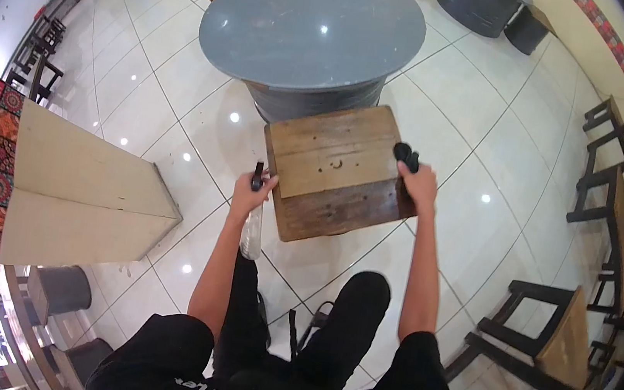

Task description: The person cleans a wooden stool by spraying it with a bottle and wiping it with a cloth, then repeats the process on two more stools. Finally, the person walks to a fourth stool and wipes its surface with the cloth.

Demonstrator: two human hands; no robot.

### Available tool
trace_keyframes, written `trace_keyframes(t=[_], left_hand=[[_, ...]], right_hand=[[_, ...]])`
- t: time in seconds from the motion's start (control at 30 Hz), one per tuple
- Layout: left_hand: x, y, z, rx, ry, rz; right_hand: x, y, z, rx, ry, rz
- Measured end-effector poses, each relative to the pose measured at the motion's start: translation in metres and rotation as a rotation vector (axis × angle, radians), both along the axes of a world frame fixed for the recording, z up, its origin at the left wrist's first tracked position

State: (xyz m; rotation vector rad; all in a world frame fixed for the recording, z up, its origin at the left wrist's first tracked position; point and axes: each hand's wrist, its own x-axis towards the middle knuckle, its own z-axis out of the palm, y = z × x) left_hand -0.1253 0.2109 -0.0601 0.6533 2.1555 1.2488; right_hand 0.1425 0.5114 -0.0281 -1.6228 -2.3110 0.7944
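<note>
Between my hands is a square wooden seat top, set slightly askew, with a darker band along its near side. At its left edge is my left hand, closed around a clear spray bottle with a black trigger head; the thumb and fingertips reach the wood's edge. My right hand is at the right edge, closed on a black object with a rounded end, whose kind I cannot make out. What supports the wooden top is hidden beneath it.
Just beyond the wood stands a round grey drum table. A cream pillar with patterned tiles rises on the left. Dark wooden chairs line the right side. More drum seats stand at the back. White tiles cover the floor.
</note>
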Motion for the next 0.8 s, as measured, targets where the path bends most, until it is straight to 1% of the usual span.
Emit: trace_keyframes(t=[0.03, 0.1, 0.17, 0.2, 0.27, 0.3, 0.37, 0.4, 0.43, 0.5, 0.57, 0.63, 0.67, 0.7, 0.73, 0.77, 0.8], left_hand=[[0.002, -0.003, -0.017, -0.005, -0.012, 0.033], [0.017, -0.001, -0.015, -0.162, 0.172, 0.108], [0.029, 0.006, -0.013, -0.079, 0.316, 0.214], [0.032, 0.007, -0.014, -0.091, 0.307, 0.233], [0.021, 0.008, -0.013, -0.351, 0.176, 0.258], [0.016, 0.011, -0.003, -0.361, 0.169, 0.266], [0.012, 0.020, 0.004, -0.613, 0.173, 0.208], [0.022, 0.036, 0.038, -0.662, 0.193, 0.241], [0.024, 0.036, 0.031, -0.674, 0.171, 0.250], [0.024, 0.027, 0.016, -0.650, 0.140, 0.340], [0.026, 0.028, 0.023, -0.647, 0.041, 0.371], [0.036, 0.034, 0.027, -0.622, 0.120, 0.468], [0.038, 0.025, 0.002, -0.644, 0.174, 0.503], [0.036, 0.023, 0.008, -0.513, 0.185, 0.456], [0.028, 0.013, 0.002, -0.459, 0.006, 0.411], [0.019, 0.008, -0.005, -0.392, -0.163, 0.364], [0.009, 0.016, 0.004, -0.320, -0.282, 0.340]], right_hand=[[-0.002, -0.005, -0.006, -0.007, 0.034, -0.057], [-0.005, -0.014, -0.011, 0.012, 0.019, -0.169], [-0.009, -0.012, 0.006, -0.087, 0.074, -0.170], [-0.008, -0.009, 0.011, -0.139, 0.034, -0.157], [-0.016, 0.003, 0.015, -0.196, -0.006, -0.132], [-0.020, 0.006, 0.019, -0.216, -0.027, -0.110], [-0.021, 0.012, 0.019, -0.246, -0.075, -0.080], [-0.022, 0.012, 0.023, -0.268, -0.072, -0.085], [-0.025, 0.013, 0.025, -0.287, -0.069, -0.086], [-0.027, 0.017, 0.019, -0.305, -0.099, -0.056], [-0.026, 0.023, 0.015, -0.357, -0.045, -0.021], [-0.022, 0.027, 0.004, -0.368, -0.045, 0.012], [-0.019, 0.029, -0.002, -0.373, -0.020, 0.026], [-0.017, 0.031, -0.005, -0.382, -0.001, 0.060], [-0.020, 0.033, 0.003, -0.440, -0.030, 0.051], [-0.022, 0.034, 0.005, -0.407, -0.061, 0.047], [-0.022, 0.041, -0.005, -0.409, 0.016, 0.096]])
